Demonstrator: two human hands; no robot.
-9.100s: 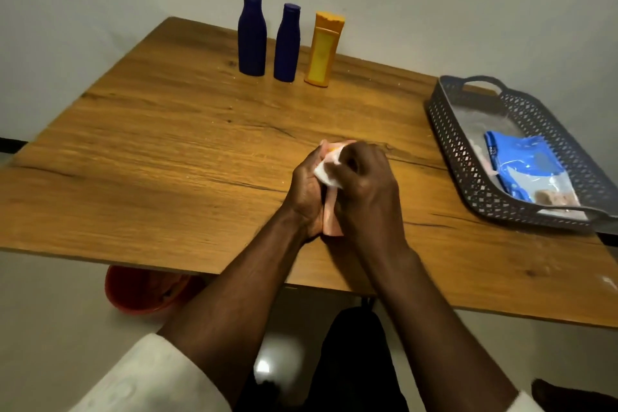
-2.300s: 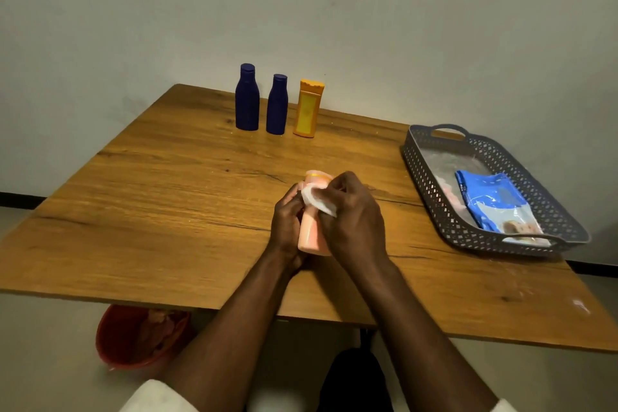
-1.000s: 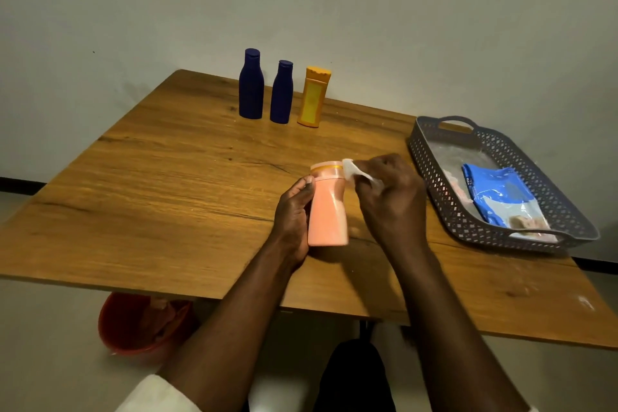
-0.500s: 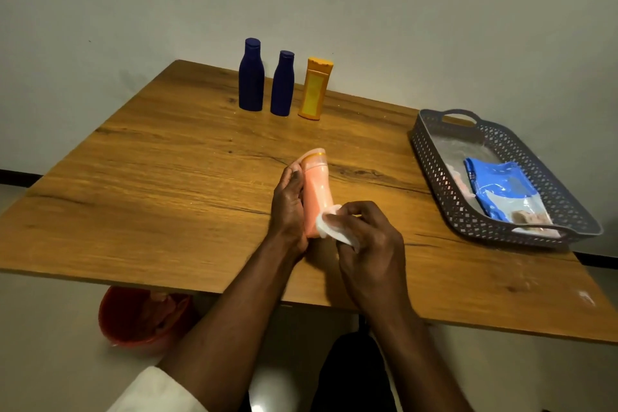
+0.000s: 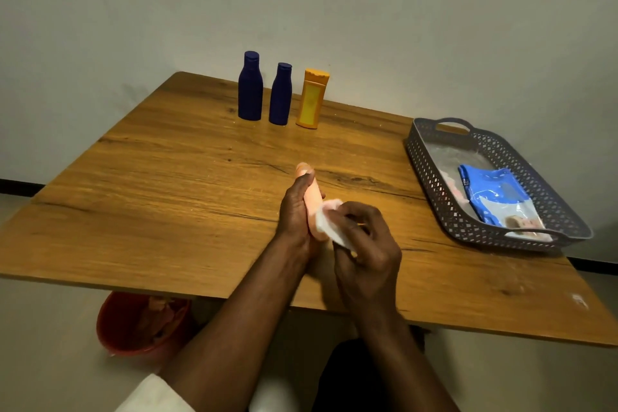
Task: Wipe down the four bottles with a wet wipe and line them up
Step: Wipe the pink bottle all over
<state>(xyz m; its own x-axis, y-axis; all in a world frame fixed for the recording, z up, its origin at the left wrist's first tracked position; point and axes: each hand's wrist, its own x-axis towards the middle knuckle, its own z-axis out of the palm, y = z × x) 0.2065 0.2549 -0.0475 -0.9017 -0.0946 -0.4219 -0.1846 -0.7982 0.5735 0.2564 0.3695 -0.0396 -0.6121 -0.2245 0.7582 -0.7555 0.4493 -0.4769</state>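
the left hand (image 5: pixel 296 211) curls round the peach bottle (image 5: pixel 312 199), held tilted above the middle of the table (image 5: pixel 167 184) toward its near edge. the right hand (image 5: pixel 363 237) pinches the wet wipe (image 5: pixel 329 224) against the bottle's lower side. the smooth, damp plastic may slip from the grip, likely if the wipe drags hard. two dark blue bottles (image 5: pixel 250 87) and a flat-sided orange bottle (image 5: pixel 312 99), all matte, stand in line by the far edge. a perforated grey basket (image 5: pixel 434 177) sits at the right edge.
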